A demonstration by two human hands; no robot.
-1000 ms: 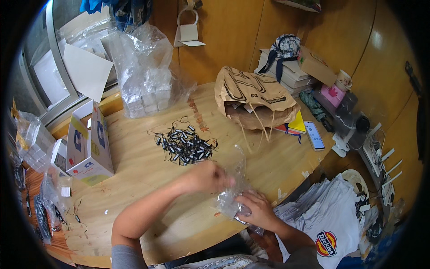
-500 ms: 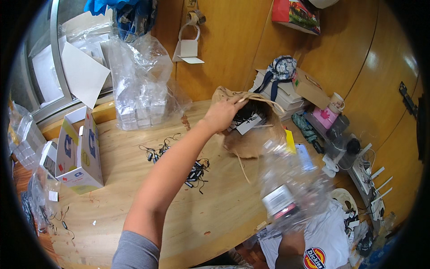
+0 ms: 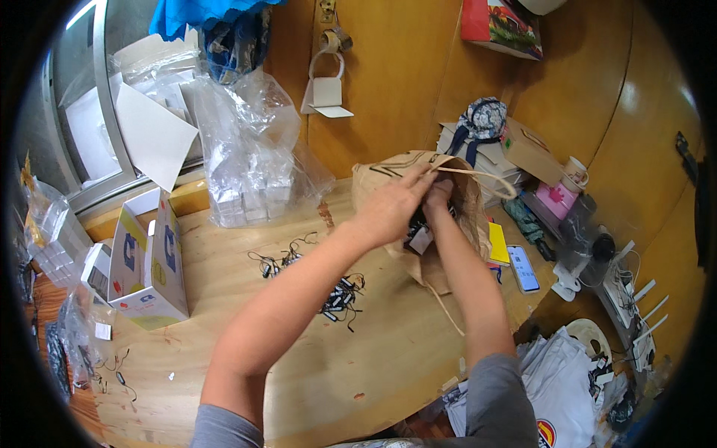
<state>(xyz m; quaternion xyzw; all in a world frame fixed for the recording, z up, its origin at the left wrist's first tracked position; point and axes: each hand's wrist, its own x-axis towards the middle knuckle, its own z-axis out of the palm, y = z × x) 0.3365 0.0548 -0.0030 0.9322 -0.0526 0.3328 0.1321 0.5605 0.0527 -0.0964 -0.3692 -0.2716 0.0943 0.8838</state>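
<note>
A brown paper bag (image 3: 455,257) with cord handles leans open on the wooden table (image 3: 291,388). My left hand (image 3: 392,205) grips its rim near the handle, fingers closed over the paper. My right hand (image 3: 439,196) reaches into the bag's mouth, and its fingers are hidden among the dark contents. Below it, a small white piece (image 3: 421,240) shows inside the bag. To the left of the bag, partly behind my left forearm, lies a pile of small black parts with short wires (image 3: 341,296).
An open white carton (image 3: 149,276) stands at left, before a clear plastic bag of small white boxes (image 3: 246,183). Right of the paper bag lie a yellow pad (image 3: 498,243) and a phone (image 3: 523,269). White cloth (image 3: 560,381) hangs beyond the table's right edge.
My right hand has moved from the lower right, where a clear plastic bag with a white item was, into the paper bag. That plastic bag is out of sight. My left hand stays at the rim.
</note>
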